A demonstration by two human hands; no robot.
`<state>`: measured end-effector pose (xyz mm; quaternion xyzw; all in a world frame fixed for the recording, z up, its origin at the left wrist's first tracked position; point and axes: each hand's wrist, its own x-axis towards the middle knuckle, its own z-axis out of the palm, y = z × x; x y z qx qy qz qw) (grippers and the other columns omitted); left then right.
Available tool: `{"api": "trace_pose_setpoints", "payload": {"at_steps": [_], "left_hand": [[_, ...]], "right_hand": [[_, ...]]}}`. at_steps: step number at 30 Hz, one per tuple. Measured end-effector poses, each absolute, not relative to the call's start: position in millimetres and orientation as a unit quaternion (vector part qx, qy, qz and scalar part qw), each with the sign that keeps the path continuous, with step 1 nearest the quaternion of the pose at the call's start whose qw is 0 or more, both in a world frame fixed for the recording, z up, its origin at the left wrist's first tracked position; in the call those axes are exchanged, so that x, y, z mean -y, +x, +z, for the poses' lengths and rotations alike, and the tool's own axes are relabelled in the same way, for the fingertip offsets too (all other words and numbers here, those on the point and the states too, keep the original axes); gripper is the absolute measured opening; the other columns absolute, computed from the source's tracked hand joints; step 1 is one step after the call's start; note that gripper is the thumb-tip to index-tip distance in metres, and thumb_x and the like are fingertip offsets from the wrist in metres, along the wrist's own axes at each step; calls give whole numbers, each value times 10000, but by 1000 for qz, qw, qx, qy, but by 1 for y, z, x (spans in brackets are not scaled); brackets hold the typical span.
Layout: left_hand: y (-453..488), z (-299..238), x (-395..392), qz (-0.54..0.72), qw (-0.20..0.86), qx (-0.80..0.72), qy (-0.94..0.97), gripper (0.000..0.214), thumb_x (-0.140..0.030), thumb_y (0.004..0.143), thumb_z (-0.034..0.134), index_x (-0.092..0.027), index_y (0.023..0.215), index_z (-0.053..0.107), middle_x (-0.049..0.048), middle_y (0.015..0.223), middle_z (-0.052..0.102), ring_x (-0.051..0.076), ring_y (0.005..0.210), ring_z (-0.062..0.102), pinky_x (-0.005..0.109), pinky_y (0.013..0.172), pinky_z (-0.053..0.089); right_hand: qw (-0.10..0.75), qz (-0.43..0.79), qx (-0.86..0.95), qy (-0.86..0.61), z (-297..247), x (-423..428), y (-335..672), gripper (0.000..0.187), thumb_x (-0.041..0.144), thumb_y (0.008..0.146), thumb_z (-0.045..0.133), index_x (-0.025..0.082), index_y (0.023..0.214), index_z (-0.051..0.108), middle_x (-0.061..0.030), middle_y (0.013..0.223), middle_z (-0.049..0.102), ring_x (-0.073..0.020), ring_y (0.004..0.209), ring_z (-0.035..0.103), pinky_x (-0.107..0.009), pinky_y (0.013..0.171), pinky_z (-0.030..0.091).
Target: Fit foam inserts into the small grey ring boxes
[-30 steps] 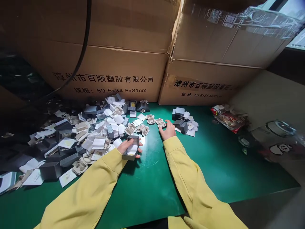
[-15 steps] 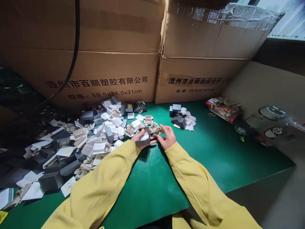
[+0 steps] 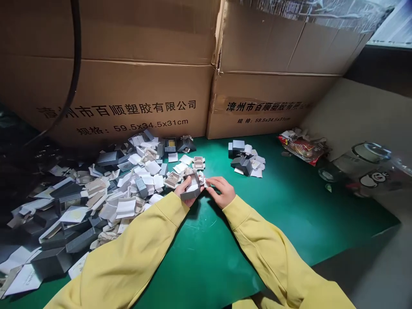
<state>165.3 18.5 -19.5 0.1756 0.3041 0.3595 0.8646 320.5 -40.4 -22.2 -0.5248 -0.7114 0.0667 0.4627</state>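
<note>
Left hand wrapped round the grey box; right hand, fingertips nearly together, pinching a pale insert.
The insert is at the box's three o'clock, the pile at nine. The box looks light, stiff and smooth: hold it by its outer walls. The insert is probably thin card, easily creased, so pinch an edge.

L hand holds open grey box, R hand at pale insert, over green tbl; cartons line far edge, red pkt nr far R corner.
</note>
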Motion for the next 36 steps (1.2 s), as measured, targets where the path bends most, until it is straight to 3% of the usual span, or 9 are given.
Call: {"api": "trace_pose_setpoints", "payload": {"at_steps": [4, 7, 11, 14, 17, 20, 25, 30, 36], "left_hand": [[165, -27, -19, 350, 863, -287, 225, 290, -317, 847, 496, -108, 1034, 571, 109, 1042, 630, 217, 1026, 581, 322, 872, 495], [165, -35, -22, 340, 847, -288, 289, 339, -359, 785, 585, -95, 998, 602, 110, 921, 666, 234, 924, 619, 325, 827, 497], [164, -40, -25, 293, 814, -320, 387, 469, -406, 655, 709, -77, 980, 631, 104, 782, 686, 236, 746, 648, 332, 718, 503], [165, -35, -22, 295, 788, -328, 430, 505, -444, 603, 730, -91, 955, 650, 104, 818, 694, 259, 789, 647, 351, 735, 497], [164, -25, -17, 360, 721, -336, 488, 460, -426, 634, 706, -131, 982, 645, 103, 958, 684, 294, 1000, 587, 380, 857, 459], [161, -13, -17, 403, 617, -341, 583, 372, -306, 677, 684, -177, 1022, 632, 78, 1063, 656, 270, 1138, 501, 372, 996, 363], [161, -8, -25, 412, 536, -369, 638, 441, -151, 659, 653, -234, 1090, 609, 41, 1009, 634, 222, 1090, 524, 320, 1011, 344], [166, -12, -36, 426, 495, -351, 671, 260, -155, 664, 649, -222, 916, 656, 62, 977, 616, 240, 1051, 522, 339, 998, 345], [173, -13, -44, 452, 461, -339, 684, 281, -165, 753, 540, -217, 1020, 606, 50, 1084, 594, 217, 1115, 482, 342, 1046, 281]], "right_hand": [[486, 92, 676, -546, -22, 39, 322, 132, 272, 776, 558, 208, 846, 650, -75, 929, 655, -185, 903, 594, -346, 814, 500], [473, 151, 659, -565, -22, 40, 324, 111, 247, 730, 567, 199, 819, 612, -77, 1010, 640, -182, 945, 581, -302, 731, 523], [420, 202, 659, -590, -18, 43, 328, 187, 232, 676, 591, 205, 861, 590, -34, 923, 648, -155, 836, 581, -247, 632, 515], [391, 170, 681, -596, -12, 43, 332, 324, 173, 614, 613, 196, 936, 604, -21, 864, 634, -151, 780, 557, -252, 640, 497], [419, 199, 658, -594, -13, 40, 337, 394, 166, 597, 604, 191, 991, 611, -28, 903, 595, -126, 705, 531, -234, 583, 473], [484, 303, 573, -587, -22, 36, 344, 402, 229, 569, 645, 176, 966, 618, -33, 888, 552, -92, 593, 486, -208, 461, 411], [538, 415, 478, -558, -39, 30, 350, 515, 257, 519, 705, 157, 1012, 592, 1, 738, 562, -57, 487, 411, -225, 473, 399], [542, 414, 486, -546, -38, 23, 348, 585, 267, 542, 718, 186, 1088, 522, -25, 840, 607, -87, 569, 486, -200, 442, 421], [551, 368, 498, -560, -36, 9, 352, 421, 344, 576, 709, 211, 909, 488, -10, 864, 607, -101, 595, 529, -200, 428, 440]]}}
